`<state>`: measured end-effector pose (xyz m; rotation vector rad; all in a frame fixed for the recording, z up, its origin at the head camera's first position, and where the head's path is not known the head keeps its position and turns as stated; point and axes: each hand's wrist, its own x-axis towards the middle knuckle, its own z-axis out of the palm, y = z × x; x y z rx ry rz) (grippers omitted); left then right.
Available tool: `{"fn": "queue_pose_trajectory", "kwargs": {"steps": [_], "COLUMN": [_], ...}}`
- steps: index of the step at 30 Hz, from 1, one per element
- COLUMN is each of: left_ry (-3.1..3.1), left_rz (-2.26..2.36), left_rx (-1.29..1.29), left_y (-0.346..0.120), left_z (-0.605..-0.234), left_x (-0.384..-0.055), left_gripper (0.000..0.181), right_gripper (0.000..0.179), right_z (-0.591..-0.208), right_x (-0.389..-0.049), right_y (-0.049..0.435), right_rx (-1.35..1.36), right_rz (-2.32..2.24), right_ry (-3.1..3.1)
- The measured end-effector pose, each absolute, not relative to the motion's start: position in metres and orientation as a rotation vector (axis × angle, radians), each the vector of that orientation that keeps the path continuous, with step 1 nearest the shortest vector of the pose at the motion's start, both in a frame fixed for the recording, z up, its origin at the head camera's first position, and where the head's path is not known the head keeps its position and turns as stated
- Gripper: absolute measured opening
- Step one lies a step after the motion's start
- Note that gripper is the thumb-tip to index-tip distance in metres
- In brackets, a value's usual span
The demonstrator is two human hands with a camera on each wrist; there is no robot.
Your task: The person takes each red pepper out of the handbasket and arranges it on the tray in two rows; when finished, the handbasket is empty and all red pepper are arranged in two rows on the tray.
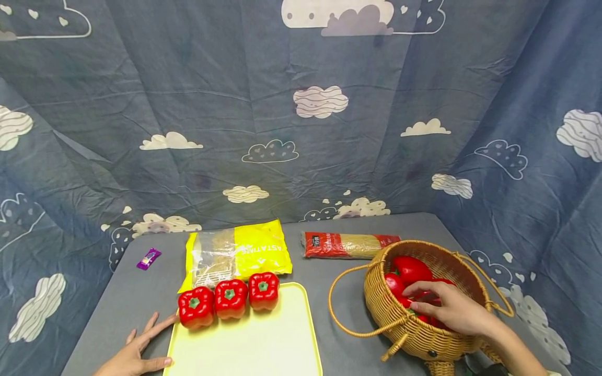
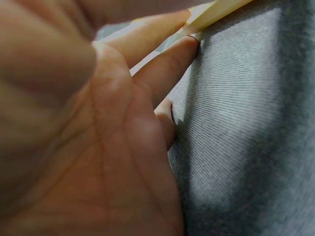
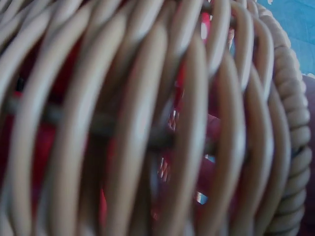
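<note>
My left hand lies beside a pale yellow tray, fingers spread. Its thumb and index fingertip touch the tray's left edge; in the left wrist view, the palm and fingers show near the rim. A row of three red bell peppers sits along the tray's far edge. My right hand reaches into a wicker basket, bent fingers and thumb over red vegetables. Whether it grips one is hidden. Only wicker weave with red behind it fills most of the right wrist view.
Behind the tray lies a yellow and clear pasta bag. A red pack of spaghetti lies behind the basket, and a small purple packet at far left. The basket's looped handle sticks out toward the tray. Patterned cloth encloses the table.
</note>
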<state>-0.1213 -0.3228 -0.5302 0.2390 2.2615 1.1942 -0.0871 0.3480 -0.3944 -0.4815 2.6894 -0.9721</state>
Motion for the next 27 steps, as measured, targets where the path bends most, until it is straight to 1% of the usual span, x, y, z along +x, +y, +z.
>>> {"fn": "queue_pose_trajectory", "kwargs": {"steps": [3, 6, 9, 13, 18, 23, 27], "left_ry": [2.256, 2.265, 2.257, 2.251, 2.288, 2.284, 2.272], "left_rz": [1.206, 1.223, 1.203, 1.166, 1.159, 1.180, 1.180], "left_rx": [0.220, 0.255, 0.229, 0.197, 0.246, 0.240, 0.217], "left_y": [-0.327, -0.330, -0.328, -0.322, -0.316, -0.317, -0.317], "left_z": [-0.538, -0.544, -0.543, -0.532, -0.521, -0.522, -0.523], "left_x": [-0.123, -0.124, -0.124, -0.123, -0.119, -0.119, -0.120], "left_gripper": [0.078, 0.077, 0.080, 0.084, 0.082, 0.080, 0.082], "right_gripper": [0.020, 0.014, 0.011, 0.012, 0.010, 0.009, 0.010], "right_z": [-0.394, -0.395, -0.396, -0.396, -0.397, -0.397, -0.397], "right_x": [-0.087, -0.087, -0.087, -0.087, -0.087, -0.088, -0.086], "right_y": [0.349, 0.349, 0.348, 0.348, 0.348, 0.347, 0.347], "right_rx": [-0.461, -0.446, -0.458, -0.470, -0.491, -0.523, -0.510], "right_rz": [-0.888, -0.838, -0.824, -0.824, -0.844, -0.891, -0.872], "right_ry": [2.745, 2.786, 2.799, 2.792, 2.776, 2.746, 2.765]}}
